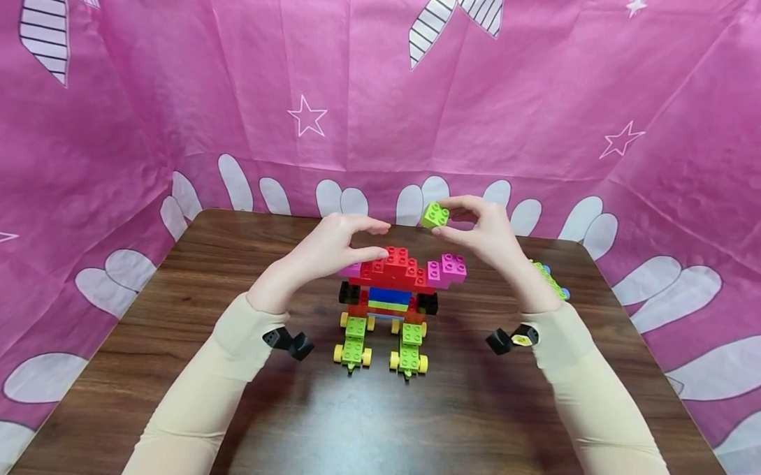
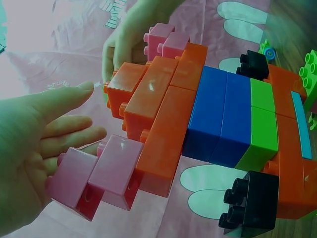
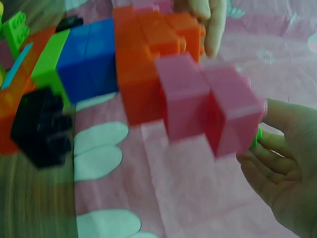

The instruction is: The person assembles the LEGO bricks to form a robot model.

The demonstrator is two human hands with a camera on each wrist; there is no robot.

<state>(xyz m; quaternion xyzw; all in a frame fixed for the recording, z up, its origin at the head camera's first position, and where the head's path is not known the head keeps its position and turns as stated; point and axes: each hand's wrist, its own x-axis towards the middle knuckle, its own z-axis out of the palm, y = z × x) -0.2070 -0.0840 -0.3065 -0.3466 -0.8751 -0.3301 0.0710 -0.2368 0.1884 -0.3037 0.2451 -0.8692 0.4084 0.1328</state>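
A figure of toy building bricks (image 1: 393,271) stands upright on the table, with stepped red bricks on top, pink ones at both sides, a blue and lime middle and black bricks (image 2: 255,203) lower down. Its feet are lime wheeled bases (image 1: 353,352) with yellow wheels. My right hand (image 1: 484,227) pinches a lime-green toy brick (image 1: 435,216) between thumb and fingers, above the figure's right side. Beside the upper left of the figure is my left hand (image 1: 339,242), fingers extended and thumb near the red top. In the left wrist view it reaches behind the pink bricks (image 2: 116,171), gripping nothing.
Behind my right forearm lies another lime piece (image 1: 549,278) with blue wheels, partly hidden. A pink patterned cloth (image 1: 372,125) rises behind and beside the brown wooden table (image 1: 348,432). Black wrist cameras (image 1: 289,342) jut from both sleeves.
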